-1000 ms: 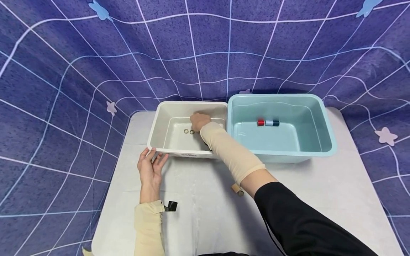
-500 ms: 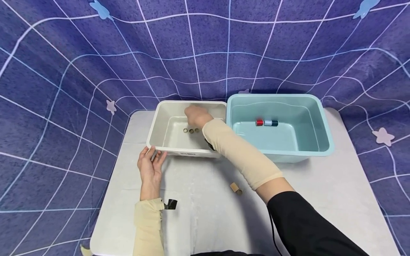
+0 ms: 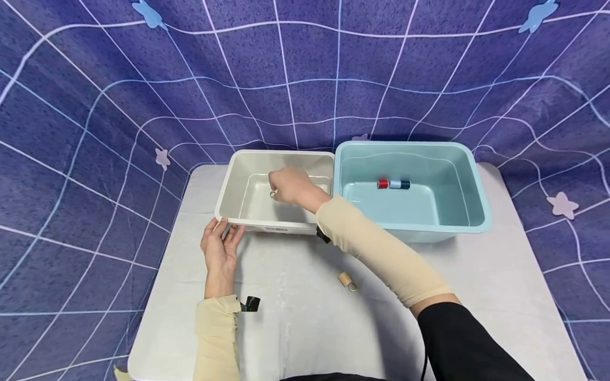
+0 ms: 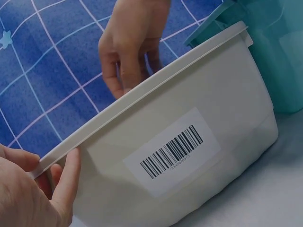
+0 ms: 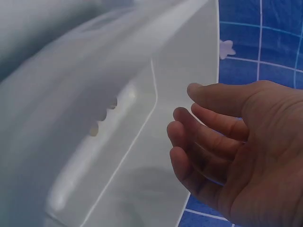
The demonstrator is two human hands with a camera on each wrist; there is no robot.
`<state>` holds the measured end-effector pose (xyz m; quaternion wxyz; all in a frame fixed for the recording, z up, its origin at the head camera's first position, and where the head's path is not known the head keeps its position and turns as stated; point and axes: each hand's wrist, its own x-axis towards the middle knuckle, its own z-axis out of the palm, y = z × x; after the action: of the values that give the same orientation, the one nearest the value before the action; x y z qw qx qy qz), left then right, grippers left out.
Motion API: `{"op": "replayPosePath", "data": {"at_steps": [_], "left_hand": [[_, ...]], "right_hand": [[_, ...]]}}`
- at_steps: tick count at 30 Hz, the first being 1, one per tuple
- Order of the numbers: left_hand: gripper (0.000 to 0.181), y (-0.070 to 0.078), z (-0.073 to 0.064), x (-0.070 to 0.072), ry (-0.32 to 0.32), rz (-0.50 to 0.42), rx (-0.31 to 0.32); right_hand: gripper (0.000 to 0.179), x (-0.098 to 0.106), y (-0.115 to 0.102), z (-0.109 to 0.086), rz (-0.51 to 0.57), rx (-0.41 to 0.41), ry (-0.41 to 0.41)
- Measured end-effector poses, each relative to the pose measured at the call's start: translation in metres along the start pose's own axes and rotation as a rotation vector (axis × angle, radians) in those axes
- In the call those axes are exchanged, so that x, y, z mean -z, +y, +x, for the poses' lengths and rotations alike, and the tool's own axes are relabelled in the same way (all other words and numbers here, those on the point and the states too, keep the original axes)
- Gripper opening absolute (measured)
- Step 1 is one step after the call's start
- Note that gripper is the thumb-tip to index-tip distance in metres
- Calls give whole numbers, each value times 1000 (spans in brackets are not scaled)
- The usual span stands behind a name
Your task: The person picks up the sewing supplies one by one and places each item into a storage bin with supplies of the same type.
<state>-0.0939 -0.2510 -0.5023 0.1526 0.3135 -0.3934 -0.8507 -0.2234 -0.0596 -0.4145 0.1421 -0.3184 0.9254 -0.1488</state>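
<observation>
The white bin [image 3: 274, 224] is pinched at its near left corner by my left hand [image 3: 221, 253], the fingers on either side of the rim. My right hand [image 3: 292, 185] is inside that bin in the head view. Its fingers are loosely bent with nothing between them in the right wrist view. On the bin's floor lie three small round, ring-like pieces [image 5: 102, 115] in a row; the head view shows just one piece [image 3: 273, 194] beside the hand, which hides the others.
A teal bin [image 3: 410, 228] stands against the white bin's right side, with red [image 3: 383, 183], pale blue [image 3: 395, 184] and dark green [image 3: 405, 184] spool-like pieces inside. A tan cylinder [image 3: 344, 279] with a round end [image 3: 352, 287] lies on the white table [image 3: 290, 317] in front.
My right hand has shifted left and then toward me inside the white bin, now covering most of the ring-like pieces. My left hand keeps hold of the corner.
</observation>
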Motion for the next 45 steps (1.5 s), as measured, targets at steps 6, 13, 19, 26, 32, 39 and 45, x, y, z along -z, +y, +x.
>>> {"op": "replayPosePath", "data": {"at_steps": [6, 13, 19, 26, 32, 39, 45], "left_hand": [[31, -1, 0, 0, 6, 17, 1], [38, 1, 0, 0, 9, 2, 14], [47, 3, 0, -1, 14, -7, 21], [43, 2, 0, -1, 24, -20, 26], [40, -1, 0, 0, 11, -11, 8], [41, 0, -2, 0, 7, -9, 0], [40, 0, -2, 0, 5, -8, -2]], "right_hand": [[24, -3, 1, -23, 64, 6, 13], [23, -7, -1, -49, 135, 12, 45], [22, -9, -4, -71, 190, 24, 58], [18, -13, -3, -95, 229, 41, 103], [13, -18, -4, -112, 301, 61, 133], [11, -27, -1, -130, 330, 118, 119], [15, -39, 9, -145, 386, 251, 35]]}}
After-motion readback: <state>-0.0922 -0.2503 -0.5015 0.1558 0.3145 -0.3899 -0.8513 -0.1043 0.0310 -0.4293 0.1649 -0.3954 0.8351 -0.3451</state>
